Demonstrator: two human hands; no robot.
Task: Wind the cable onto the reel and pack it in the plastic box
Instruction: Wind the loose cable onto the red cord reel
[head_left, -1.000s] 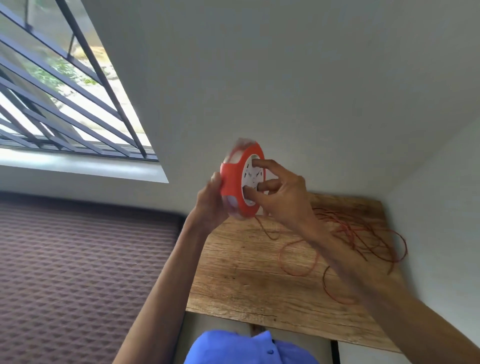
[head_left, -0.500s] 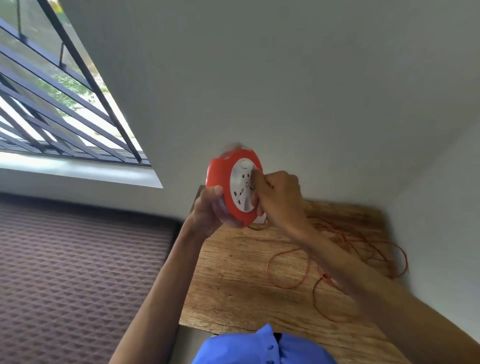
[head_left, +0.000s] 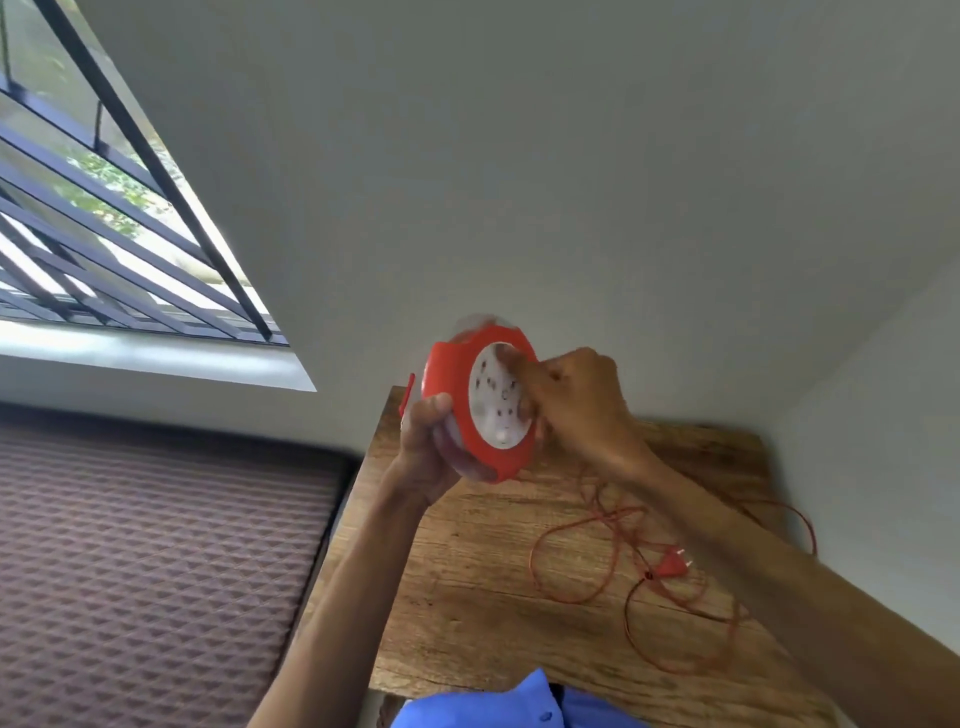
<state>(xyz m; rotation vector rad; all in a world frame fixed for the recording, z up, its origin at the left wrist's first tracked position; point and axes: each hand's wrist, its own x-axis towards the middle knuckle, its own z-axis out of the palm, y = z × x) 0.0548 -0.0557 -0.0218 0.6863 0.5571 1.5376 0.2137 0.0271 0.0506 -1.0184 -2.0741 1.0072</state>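
Observation:
A round red cable reel (head_left: 451, 387) with a white socket face is held up above the wooden table (head_left: 467, 587). My left hand (head_left: 426, 447) grips its rim from the lower left. My right hand (head_left: 576, 400) is closed against the white face on the right side, fingers curled on it. A thin red cable (head_left: 571, 571) lies in loose loops on the table under my right forearm, and its red plug (head_left: 672, 562) rests among them. The plastic box is not in view.
A grey wall rises behind the table and another closes it in on the right. A barred window (head_left: 104, 218) is at the upper left. Below it, left of the table, lies a dark patterned mattress (head_left: 156, 571).
The reel has turned in my hands and my right hand has circled round its white face. The cable loops on the table have shifted, and the plug has come into view.

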